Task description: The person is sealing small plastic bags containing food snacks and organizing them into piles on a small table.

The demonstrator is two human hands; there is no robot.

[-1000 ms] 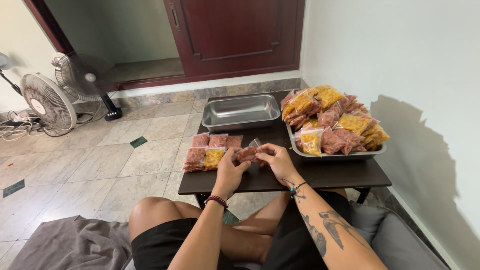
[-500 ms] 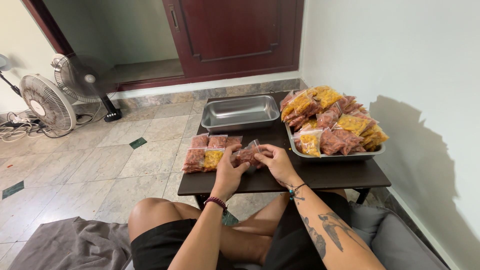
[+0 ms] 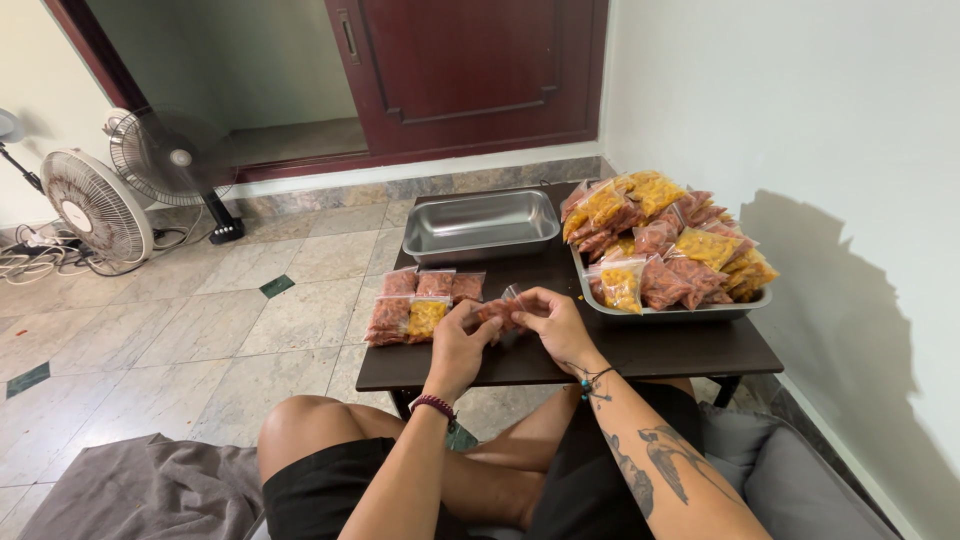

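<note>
You held one small clear plastic bag of reddish snacks (image 3: 503, 312) between both hands, left hand (image 3: 462, 338) and right hand (image 3: 553, 318) fingers closed on its ends, long axis sideways, above the dark low counter (image 3: 640, 350).

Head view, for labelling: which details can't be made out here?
- Small clear bag: mostly covered by the left hand and right hand; its seal is hidden.
- Full metal tray: heaped snack bags hide its inside.
- Low dark table: legs hidden beneath the top.
</note>
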